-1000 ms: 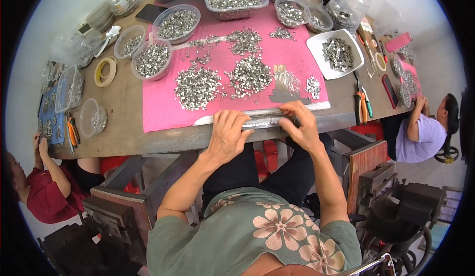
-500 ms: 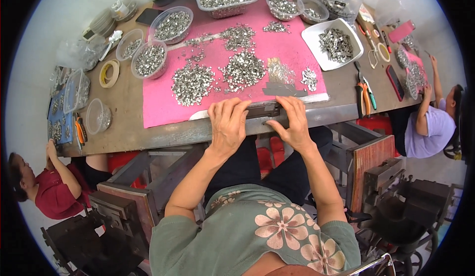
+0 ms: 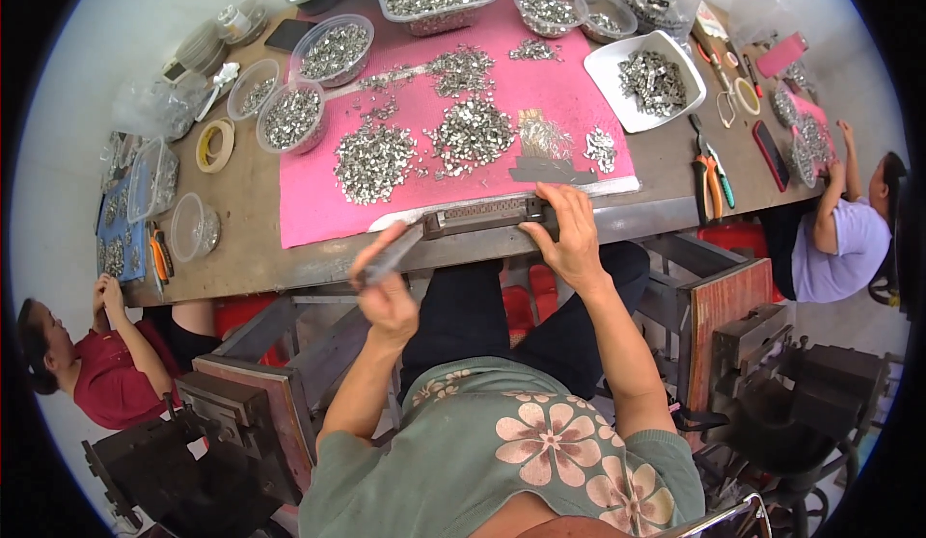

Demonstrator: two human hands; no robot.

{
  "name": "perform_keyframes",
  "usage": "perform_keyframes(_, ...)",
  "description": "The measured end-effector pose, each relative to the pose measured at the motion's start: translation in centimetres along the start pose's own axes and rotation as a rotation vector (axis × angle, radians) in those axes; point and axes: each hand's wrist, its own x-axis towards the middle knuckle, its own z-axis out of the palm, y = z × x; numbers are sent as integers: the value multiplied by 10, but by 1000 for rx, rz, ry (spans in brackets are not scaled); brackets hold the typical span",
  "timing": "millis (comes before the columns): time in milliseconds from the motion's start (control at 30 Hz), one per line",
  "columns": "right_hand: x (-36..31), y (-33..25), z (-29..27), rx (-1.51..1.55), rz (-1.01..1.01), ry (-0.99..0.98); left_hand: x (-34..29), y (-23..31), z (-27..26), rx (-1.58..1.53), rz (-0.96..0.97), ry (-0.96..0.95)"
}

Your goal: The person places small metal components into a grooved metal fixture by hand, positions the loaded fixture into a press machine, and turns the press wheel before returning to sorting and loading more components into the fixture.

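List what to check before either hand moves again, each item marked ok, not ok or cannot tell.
1. Right hand on the jig: ok, thumb and fingers at its right end.
2. Left hand free: not ok, it holds a grey strip, blurred.
3. Strip clear of the jig: cannot tell, its far end shows close by the jig's left end.
4. Piles of metal bits clear of the jig: ok, they lie farther back on the pink mat.
5. Jig's slots all filled: cannot tell, too small to read.
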Motion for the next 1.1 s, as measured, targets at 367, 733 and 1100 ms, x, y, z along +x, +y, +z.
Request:
perform_keyframes(367, 2, -2, -2, -22, -21, -9, 7, 4, -26, -167, -785, -75)
perform_keyframes(733, 34, 1, -7, -172, -305, -105, 33, -19, 30, 549, 1, -315)
perform_keyframes(1100, 83, 66, -70, -467, -63, 413, 33, -22, 31, 570, 2, -312)
